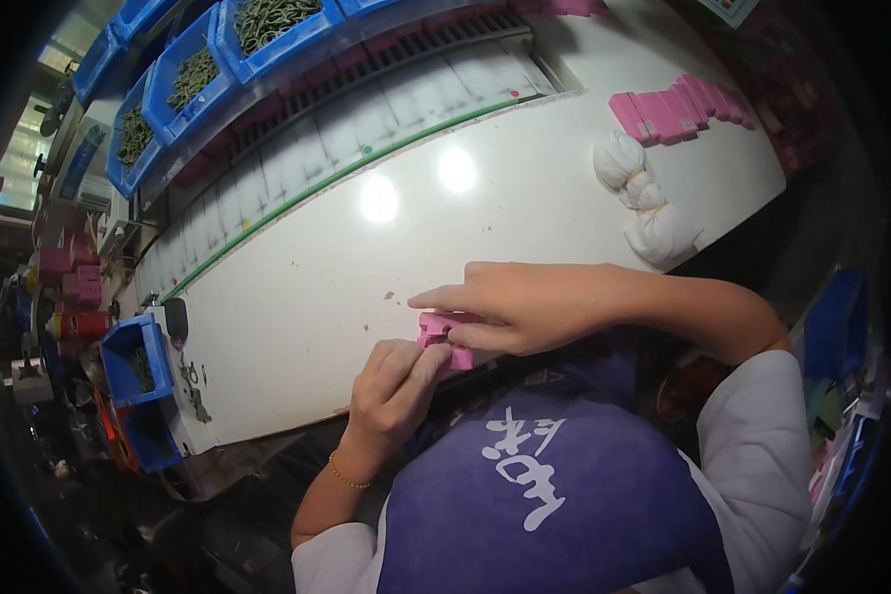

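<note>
So there's a small pink plastic part [444,337] sitting at the near edge of the white surface [346,267], about center frame, and both hands are clamped on it. The right hand [525,307] comes in from the right and covers its top with the index finger stretched out left, while the left hand [396,386] pinches it from below, thumb and fingers pressed against the lower edge. That wrist has a thin bead bracelet [346,477]. Further out, upper right, there's a row of pink blocks [678,107] and a knotted white cloth bundle [643,203] just below them. Upper left has blue bins [203,74] full of dark green bits.
</note>
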A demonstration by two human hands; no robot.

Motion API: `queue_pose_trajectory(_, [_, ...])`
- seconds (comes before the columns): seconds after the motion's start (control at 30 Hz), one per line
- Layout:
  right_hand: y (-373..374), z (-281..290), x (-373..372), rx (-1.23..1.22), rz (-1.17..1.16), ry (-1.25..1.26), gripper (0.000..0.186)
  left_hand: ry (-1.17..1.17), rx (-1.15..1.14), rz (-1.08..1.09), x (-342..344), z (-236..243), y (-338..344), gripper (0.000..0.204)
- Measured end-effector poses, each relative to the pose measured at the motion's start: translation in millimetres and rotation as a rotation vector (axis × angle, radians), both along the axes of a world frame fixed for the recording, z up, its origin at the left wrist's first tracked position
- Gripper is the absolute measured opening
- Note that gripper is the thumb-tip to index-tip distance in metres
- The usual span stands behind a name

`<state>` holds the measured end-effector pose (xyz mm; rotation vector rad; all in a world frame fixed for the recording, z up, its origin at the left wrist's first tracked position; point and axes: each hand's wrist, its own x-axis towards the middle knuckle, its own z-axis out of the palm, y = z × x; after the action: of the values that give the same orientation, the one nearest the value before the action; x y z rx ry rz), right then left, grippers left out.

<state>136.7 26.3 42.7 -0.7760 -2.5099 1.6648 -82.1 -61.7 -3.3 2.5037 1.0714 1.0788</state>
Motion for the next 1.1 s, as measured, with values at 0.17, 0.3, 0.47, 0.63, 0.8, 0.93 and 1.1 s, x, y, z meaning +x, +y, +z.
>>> queue_pose_trajectory(0.17, [-5.6,-4.7,4.6,0.152,-0.064,0.062,0.044,0.003,0.014,0.003,2.3,-1.0,1.8,0.031])
queue_pose_trajectory(0.3, [-5.1,-8.2,4.4,0.091,-0.113,0.068,0.045,0.008,0.013,0.0,3.5,-1.1,0.4,0.029])
queue_pose_trajectory(0.47, [-7.4,-11.7,3.9,0.099,-0.13,0.098,0.043,-0.009,0.006,0.04,5.5,-1.4,-3.4,0.028])
queue_pose_trajectory(0.63, [-9.9,-13.8,2.8,0.114,-0.142,0.093,0.042,-0.003,0.032,0.028,3.7,-4.3,-3.8,0.031])
queue_pose_trajectory(0.8, [-5.5,-23.6,7.9,0.066,-0.226,0.112,0.043,-0.016,0.012,0.051,5.3,-11.8,-19.3,0.032])
queue_pose_trajectory(0.93, [-2.4,-29.8,14.0,-0.085,-0.326,0.121,0.043,-0.125,0.041,0.226,16.6,-22.3,-36.4,0.044])
queue_pose_trajectory(1.1, [-10.1,-51.4,21.5,-0.16,-0.478,0.085,0.041,-0.203,0.074,0.453,24.3,-25.5,-32.8,0.048])
